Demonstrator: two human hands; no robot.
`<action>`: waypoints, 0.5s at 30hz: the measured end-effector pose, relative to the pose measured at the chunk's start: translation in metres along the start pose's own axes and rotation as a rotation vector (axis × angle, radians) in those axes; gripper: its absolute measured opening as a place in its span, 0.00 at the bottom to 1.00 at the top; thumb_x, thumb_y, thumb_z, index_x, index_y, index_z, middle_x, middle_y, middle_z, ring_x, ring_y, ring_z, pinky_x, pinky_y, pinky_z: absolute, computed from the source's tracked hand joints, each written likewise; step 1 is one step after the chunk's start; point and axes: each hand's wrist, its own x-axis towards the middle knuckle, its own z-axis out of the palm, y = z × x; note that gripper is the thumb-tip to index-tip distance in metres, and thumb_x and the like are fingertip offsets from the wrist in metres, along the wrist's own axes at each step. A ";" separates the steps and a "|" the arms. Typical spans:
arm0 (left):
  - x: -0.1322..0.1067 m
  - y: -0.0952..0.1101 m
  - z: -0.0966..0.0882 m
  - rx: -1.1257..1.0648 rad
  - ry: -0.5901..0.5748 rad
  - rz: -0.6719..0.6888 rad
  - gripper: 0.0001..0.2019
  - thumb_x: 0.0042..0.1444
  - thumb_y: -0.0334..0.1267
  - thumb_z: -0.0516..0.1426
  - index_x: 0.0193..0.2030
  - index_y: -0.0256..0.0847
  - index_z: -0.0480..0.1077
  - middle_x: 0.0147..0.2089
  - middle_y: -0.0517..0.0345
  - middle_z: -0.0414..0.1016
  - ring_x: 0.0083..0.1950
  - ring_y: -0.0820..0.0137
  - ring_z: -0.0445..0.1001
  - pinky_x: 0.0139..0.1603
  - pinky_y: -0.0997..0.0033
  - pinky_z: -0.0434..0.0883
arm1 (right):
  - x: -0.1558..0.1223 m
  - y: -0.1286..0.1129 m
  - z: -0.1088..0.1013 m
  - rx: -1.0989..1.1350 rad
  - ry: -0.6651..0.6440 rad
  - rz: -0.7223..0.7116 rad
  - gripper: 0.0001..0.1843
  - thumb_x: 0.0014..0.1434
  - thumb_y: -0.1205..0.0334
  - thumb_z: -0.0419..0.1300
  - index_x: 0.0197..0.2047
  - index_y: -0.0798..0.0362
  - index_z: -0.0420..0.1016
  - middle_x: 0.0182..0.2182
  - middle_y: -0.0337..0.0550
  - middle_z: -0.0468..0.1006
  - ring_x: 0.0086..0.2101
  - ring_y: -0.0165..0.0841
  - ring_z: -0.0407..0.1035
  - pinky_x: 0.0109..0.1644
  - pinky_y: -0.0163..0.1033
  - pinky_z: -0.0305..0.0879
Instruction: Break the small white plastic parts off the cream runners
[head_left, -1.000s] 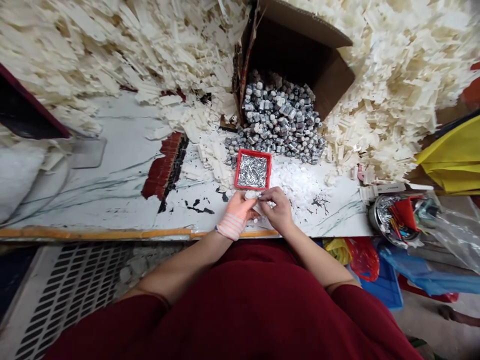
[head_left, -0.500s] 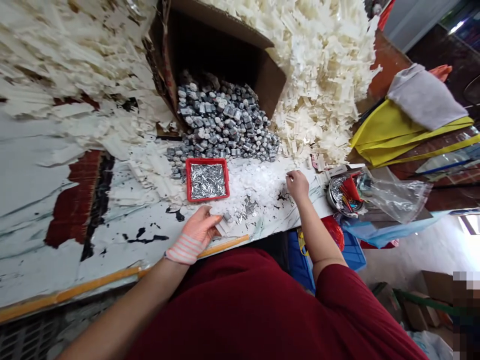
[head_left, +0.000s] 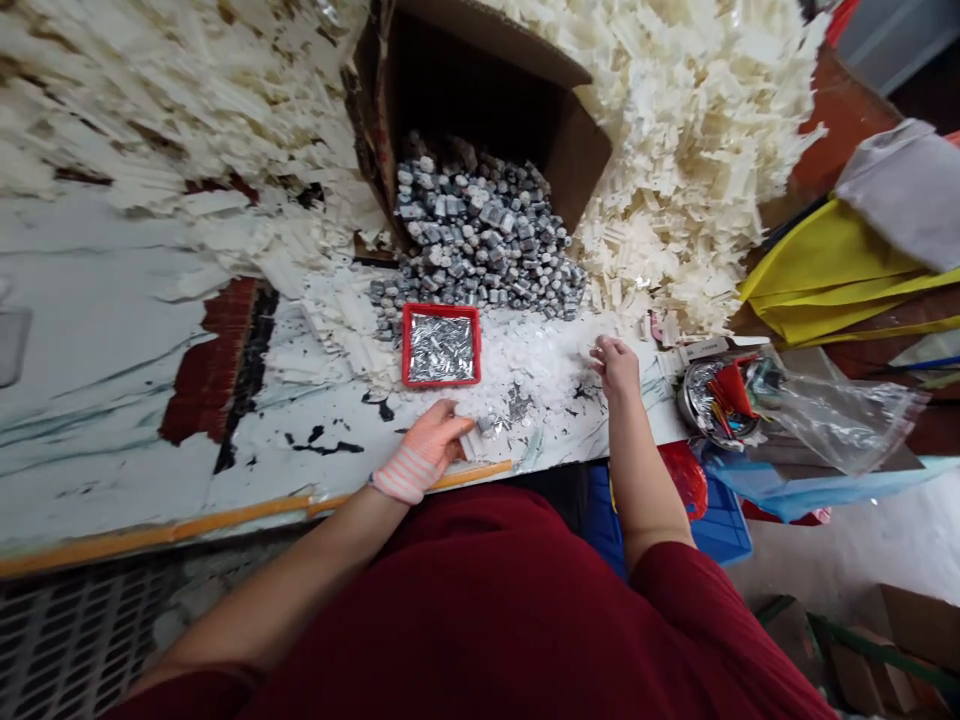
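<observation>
My left hand (head_left: 433,440) rests near the table's front edge, its fingers closed on a small white plastic part (head_left: 474,441). It wears a striped pink wristband. My right hand (head_left: 615,362) reaches to the right over a scatter of small white pieces (head_left: 536,365), fingers curled in a pinch; what they hold is too small to name. A red tray (head_left: 441,345) full of shiny metal pins lies between and just beyond both hands. Behind it, grey metal parts (head_left: 480,245) spill from a tipped cardboard box (head_left: 495,90).
Heaps of cream plastic parts (head_left: 697,150) cover the back of the marble table (head_left: 112,340). A metal bowl (head_left: 712,395) with red bits and a plastic bag (head_left: 840,410) sit at the right. Yellow cloth (head_left: 832,280) lies further right. A blue crate (head_left: 720,525) stands below.
My hands were together in front of the red tray a second ago. The right hand has since moved out to the right; the left stays by the front edge. The view swung right.
</observation>
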 end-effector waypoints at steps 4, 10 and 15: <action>0.004 -0.004 -0.002 0.135 0.004 0.056 0.14 0.43 0.38 0.61 0.36 0.40 0.63 0.23 0.66 0.67 0.21 0.74 0.68 0.21 0.76 0.65 | -0.084 0.006 0.029 0.208 -0.575 0.176 0.20 0.43 0.47 0.67 0.31 0.53 0.70 0.20 0.35 0.73 0.23 0.29 0.71 0.25 0.34 0.69; -0.003 0.000 -0.005 0.330 0.033 0.124 0.11 0.46 0.36 0.58 0.35 0.42 0.59 0.21 0.66 0.67 0.20 0.71 0.68 0.19 0.75 0.65 | -0.142 0.004 0.053 0.056 -0.830 0.214 0.19 0.45 0.47 0.67 0.30 0.53 0.68 0.18 0.35 0.75 0.19 0.29 0.71 0.24 0.34 0.69; -0.012 0.005 -0.009 0.309 0.025 0.116 0.12 0.44 0.33 0.58 0.35 0.42 0.60 0.21 0.67 0.67 0.20 0.72 0.68 0.21 0.74 0.64 | -0.148 0.014 0.063 0.001 -0.838 0.232 0.22 0.44 0.44 0.67 0.29 0.52 0.65 0.19 0.34 0.74 0.19 0.29 0.71 0.23 0.34 0.69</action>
